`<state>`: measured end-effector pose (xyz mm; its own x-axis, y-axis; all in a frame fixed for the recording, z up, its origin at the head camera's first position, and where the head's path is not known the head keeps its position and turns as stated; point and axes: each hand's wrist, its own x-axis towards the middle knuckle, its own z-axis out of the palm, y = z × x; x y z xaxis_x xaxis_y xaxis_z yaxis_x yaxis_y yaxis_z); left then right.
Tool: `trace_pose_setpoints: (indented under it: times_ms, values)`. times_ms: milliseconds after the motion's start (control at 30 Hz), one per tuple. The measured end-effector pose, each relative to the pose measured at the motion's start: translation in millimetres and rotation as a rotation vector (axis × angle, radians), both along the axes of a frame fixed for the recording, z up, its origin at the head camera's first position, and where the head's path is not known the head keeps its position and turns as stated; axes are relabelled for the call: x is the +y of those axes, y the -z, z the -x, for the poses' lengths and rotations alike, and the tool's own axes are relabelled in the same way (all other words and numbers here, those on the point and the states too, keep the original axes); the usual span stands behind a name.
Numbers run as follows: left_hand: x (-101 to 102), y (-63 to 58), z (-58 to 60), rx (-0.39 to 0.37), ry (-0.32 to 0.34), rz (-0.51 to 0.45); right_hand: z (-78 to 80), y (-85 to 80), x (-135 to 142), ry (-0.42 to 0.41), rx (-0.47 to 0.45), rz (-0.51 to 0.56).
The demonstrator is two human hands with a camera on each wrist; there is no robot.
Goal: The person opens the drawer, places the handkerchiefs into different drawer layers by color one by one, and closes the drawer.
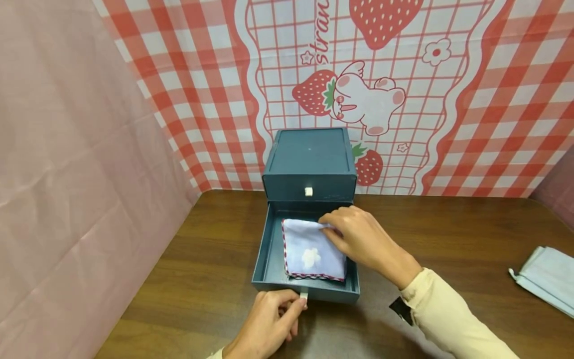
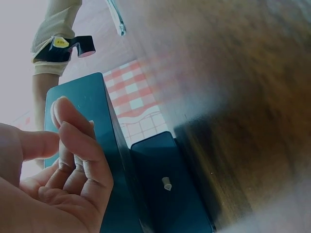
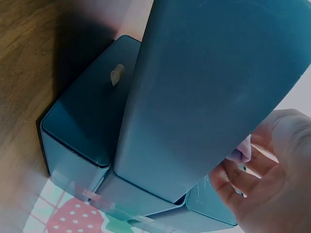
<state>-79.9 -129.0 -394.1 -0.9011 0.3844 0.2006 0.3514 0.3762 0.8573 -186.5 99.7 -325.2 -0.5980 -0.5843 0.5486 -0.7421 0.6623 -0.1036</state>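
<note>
A dark blue drawer box [image 1: 309, 149] stands against the back wall, with one drawer [image 1: 260, 264] pulled out below the top one. In that drawer lies a folded lavender cloth [image 1: 300, 244] with a white flower patch and a red-and-white braided edge. My right hand [image 1: 358, 234] pinches its far right corner; in the right wrist view a bit of the cloth [image 3: 241, 151] shows between the fingers. At the drawer's front, my left hand [image 1: 271, 319] holds the small white knob [image 1: 304, 296] between thumb and index finger. The left wrist view shows the fingers [image 2: 80, 141] curled before the drawer front.
A closed lower drawer with its own pale knob [image 2: 166, 183] sits beneath the open one. On the wooden table [image 1: 215, 269] at the far right lies a folded pale blue cloth item [image 1: 547, 276]. A red-and-white strawberry curtain [image 1: 215, 99] hangs behind, pink fabric [image 1: 80, 174] at the left.
</note>
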Motion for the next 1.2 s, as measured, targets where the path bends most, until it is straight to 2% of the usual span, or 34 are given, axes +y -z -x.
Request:
trace_pose_setpoints:
  times_ms: [200,467,767,933,1100,1200]
  values:
    - [-0.6,0.5,0.1,0.012,0.000,0.008,6.4,2.3,-3.3,0.040,-0.005,-0.017]
    - [-1.2,-0.1,0.3,-0.028,-0.007,0.011,15.9,6.3,-9.8,0.085,0.032,-0.062]
    - [0.4,-0.3,-0.8,-0.006,0.003,0.022,18.3,12.4,-13.7,0.118,0.026,-0.191]
    - [0.6,-0.6,-1.1,-0.009,0.010,0.013,19.3,14.9,-14.9,0.126,0.060,-0.203]
    - [-0.2,-0.5,-0.8,-0.007,0.008,0.009,13.8,12.1,-15.2,0.121,0.103,-0.182]
    - [-0.9,-0.9,-0.7,-0.004,0.009,0.006,4.5,8.4,-14.6,0.076,0.081,-0.201]
